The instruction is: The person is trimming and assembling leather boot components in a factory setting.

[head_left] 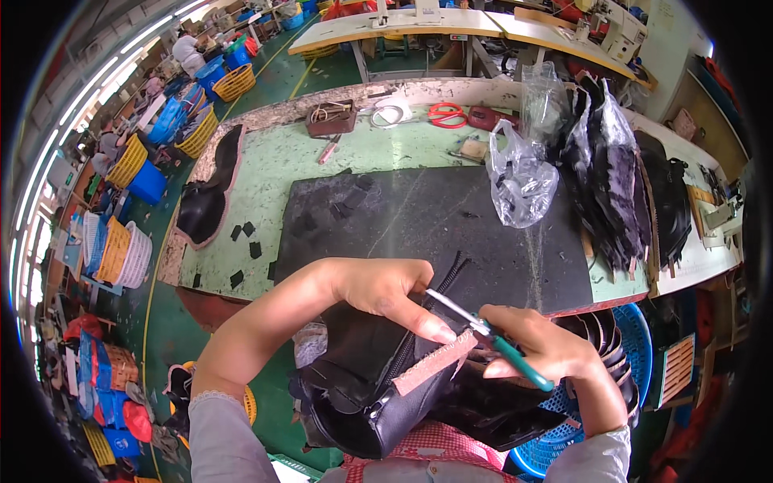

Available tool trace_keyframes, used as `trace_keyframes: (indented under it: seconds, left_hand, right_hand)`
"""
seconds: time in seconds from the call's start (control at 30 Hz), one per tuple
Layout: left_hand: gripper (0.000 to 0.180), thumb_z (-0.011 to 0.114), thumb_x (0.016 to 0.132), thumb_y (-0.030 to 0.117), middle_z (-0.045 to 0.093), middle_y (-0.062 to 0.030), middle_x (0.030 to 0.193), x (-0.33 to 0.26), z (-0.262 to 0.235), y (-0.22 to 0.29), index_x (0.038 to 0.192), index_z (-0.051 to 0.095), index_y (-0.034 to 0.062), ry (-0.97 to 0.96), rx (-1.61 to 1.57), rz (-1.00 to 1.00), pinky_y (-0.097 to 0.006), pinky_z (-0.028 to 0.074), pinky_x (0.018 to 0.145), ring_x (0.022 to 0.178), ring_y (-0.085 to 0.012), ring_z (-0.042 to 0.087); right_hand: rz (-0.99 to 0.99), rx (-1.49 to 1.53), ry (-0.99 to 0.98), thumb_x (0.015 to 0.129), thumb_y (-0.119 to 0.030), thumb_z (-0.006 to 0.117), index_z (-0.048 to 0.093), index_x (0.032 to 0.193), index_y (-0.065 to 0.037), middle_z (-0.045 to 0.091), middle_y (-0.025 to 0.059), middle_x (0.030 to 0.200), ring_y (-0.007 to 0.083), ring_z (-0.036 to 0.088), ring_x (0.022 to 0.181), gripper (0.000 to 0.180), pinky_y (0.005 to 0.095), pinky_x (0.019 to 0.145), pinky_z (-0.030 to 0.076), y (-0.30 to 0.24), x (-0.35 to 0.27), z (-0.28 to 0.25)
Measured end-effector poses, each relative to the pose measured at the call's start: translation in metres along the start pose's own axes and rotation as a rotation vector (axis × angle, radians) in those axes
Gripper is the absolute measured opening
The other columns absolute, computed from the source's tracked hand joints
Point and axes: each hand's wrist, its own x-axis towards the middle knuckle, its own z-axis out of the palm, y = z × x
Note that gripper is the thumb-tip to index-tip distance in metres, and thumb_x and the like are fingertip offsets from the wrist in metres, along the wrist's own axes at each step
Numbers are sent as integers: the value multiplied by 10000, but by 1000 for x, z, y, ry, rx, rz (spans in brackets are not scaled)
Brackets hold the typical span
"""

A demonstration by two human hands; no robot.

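Observation:
A black leather boot shaft with a zipper lies across my lap, leaning toward the table edge. My left hand is closed on its upper end by the zipper, thumb pressed near a pinkish-tan strip. In my right hand is a tool with a slim silver blade and a green handle; its exact kind is partly hidden by my fingers. The blade crosses the boot's upper edge, pointing toward my left fingers. More dark leather hangs below my right hand.
A dark mat covers the middle of the green table. Red scissors, a brown box and a clear plastic bag lie farther back. Black leather pieces are stacked right; a blue basket stands below.

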Motion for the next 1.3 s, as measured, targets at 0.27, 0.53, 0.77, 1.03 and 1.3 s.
trace_keyframes:
  seconds: [0.27,0.53,0.77,1.03,1.3]
  left_hand:
    - [427,717,887,384,544,51,667,11,-10,7,852,702,-41,-26,117,54,-276,415,609,684,-40,473]
    - [384,806,754,374,591,-76,770,-16,-140,-39,750,646,25,1629,1510,268,-396,404,776,783,-250,557]
    - [240,650,825,40,606,-146,1023,-14,-161,-132,1061,608,38,1583,1157,77,-422,500,865,987,-323,615]
    - [660,741,831,428,473,-231,1293,156,-117,-48,1297,460,54,1455,945,594,-454,404,1020,1186,-361,506]
    - [309,414,1049,295,704,-49,923,189,-129,-27,815,490,108,895,158,544,-255,478,751,889,-122,656]
  right_hand:
    - [179,213,223,852,-313,770,596,748,2,464,37,552,69,408,572,375,306,503,368,13,-15,8]
    - [813,-594,825,808,-412,735,610,986,53,667,253,826,421,642,814,514,475,757,487,142,-60,-51]
    - [448,-702,985,833,-116,664,640,971,18,663,197,914,370,643,919,194,440,830,497,130,-30,-71]
    - [-54,-620,653,759,67,482,519,892,-11,593,176,885,386,587,936,158,469,813,485,126,104,-63]
    - [596,-971,715,802,-46,578,621,1013,15,637,209,1067,364,610,1057,224,434,884,521,172,69,-106]
